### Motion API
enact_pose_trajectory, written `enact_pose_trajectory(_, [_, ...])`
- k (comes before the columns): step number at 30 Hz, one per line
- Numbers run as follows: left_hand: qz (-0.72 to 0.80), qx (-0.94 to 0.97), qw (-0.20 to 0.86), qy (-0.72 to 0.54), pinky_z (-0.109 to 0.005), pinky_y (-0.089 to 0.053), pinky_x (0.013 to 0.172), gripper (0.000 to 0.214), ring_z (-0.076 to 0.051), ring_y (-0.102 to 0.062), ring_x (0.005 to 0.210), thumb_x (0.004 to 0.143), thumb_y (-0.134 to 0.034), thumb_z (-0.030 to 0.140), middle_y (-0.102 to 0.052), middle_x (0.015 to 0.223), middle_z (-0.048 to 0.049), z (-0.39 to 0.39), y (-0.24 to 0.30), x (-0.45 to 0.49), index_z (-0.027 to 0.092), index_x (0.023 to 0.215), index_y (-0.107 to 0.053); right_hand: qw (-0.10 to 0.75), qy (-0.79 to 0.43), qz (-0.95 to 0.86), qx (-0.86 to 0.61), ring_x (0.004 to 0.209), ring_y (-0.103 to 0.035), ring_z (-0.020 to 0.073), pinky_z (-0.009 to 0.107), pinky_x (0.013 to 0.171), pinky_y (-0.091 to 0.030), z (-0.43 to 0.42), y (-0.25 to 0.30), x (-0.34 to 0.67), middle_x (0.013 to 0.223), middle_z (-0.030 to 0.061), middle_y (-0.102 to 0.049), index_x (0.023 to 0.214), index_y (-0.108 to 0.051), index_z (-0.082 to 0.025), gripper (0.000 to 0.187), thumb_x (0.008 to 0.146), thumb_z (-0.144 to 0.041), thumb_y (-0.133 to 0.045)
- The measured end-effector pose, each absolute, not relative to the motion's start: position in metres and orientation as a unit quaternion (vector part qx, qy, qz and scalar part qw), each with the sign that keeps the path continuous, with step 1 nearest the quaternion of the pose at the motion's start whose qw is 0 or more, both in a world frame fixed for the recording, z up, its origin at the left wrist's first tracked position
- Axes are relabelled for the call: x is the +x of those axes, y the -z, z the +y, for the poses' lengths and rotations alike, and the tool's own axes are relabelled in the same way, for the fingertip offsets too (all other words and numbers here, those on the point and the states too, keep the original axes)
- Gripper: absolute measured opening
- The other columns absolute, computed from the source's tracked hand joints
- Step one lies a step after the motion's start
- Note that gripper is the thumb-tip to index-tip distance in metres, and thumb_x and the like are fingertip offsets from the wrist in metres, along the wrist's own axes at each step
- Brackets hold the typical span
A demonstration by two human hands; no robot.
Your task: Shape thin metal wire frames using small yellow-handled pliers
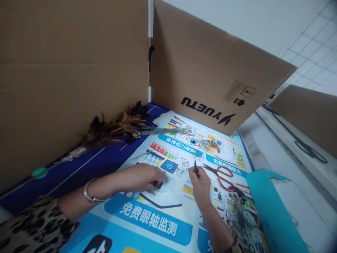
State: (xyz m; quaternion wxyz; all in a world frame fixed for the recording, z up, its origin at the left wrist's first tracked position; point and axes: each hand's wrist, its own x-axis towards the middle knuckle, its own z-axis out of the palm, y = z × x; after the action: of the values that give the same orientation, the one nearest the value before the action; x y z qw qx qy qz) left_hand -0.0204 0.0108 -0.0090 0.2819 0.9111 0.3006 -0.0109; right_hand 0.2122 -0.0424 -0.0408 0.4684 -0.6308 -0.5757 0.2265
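Note:
My left hand [143, 176] rests knuckles-up on a printed blue and white poster [158, 218], its fingers closed on a small dark piece with thin wires [157, 186] at its tip. A silver bangle [91, 191] sits on that wrist. My right hand [200, 184] is closed around a thin dark tool [195, 167] that points upward. Between the hands lies a loop of fine wire [181, 166]. Red-handled scissors [221, 174] lie just right of my right hand.
A bundle of brown and black feathers on wires [118, 128] lies at the back left. Cardboard walls [210, 70] enclose the back and left. A teal paper bag [271, 207] lies at the right, with coiled wire rings [243, 214] beside it.

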Motion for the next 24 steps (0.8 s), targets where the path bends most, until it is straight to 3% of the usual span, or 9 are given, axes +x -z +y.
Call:
enact_pose_trajectory(7, [0.3, 0.92, 0.252, 0.023, -0.024, -0.033, 0.057, 0.012, -0.021, -0.06, 0.073, 0.065, -0.065, 0.022, -0.065, 0.081, -0.0015, 0.008, 0.006, -0.02, 0.023, 0.076, -0.061, 0.558, -0.305, -0.456, -0.623, 0.062, -0.042, 0.0109, 0.022, 0.058, -0.037, -0.037, 0.05, 0.219, 0.066, -0.0013, -0.048, 0.084, -0.058, -0.014, 0.029, 0.078, -0.042, -0.052])
enact_pose_trajectory(15, [0.369, 0.911, 0.177, 0.058, -0.027, -0.035, 0.055, 0.017, -0.024, -0.06, 0.068, 0.063, -0.065, 0.029, -0.066, 0.077, -0.0061, 0.004, 0.008, -0.017, 0.018, 0.075, -0.061, 0.557, -0.312, -0.458, -0.619, 0.063, -0.043, 0.0112, 0.022, 0.058, -0.037, -0.036, 0.052, 0.219, 0.069, 0.0, -0.051, 0.084, -0.06, -0.014, 0.03, 0.077, -0.042, -0.053])
enact_pose_trajectory(24, [0.33, 0.924, 0.187, 0.051, -0.025, -0.031, 0.051, 0.008, -0.021, -0.057, 0.064, 0.064, -0.06, 0.024, -0.065, 0.073, -0.0018, 0.005, 0.012, -0.018, 0.022, 0.071, -0.06, 0.535, -0.328, -0.486, -0.608, 0.059, -0.037, 0.0092, 0.02, 0.054, -0.032, -0.037, 0.047, 0.218, 0.063, -0.0034, -0.045, 0.078, -0.056, -0.015, 0.024, 0.078, -0.039, -0.052])
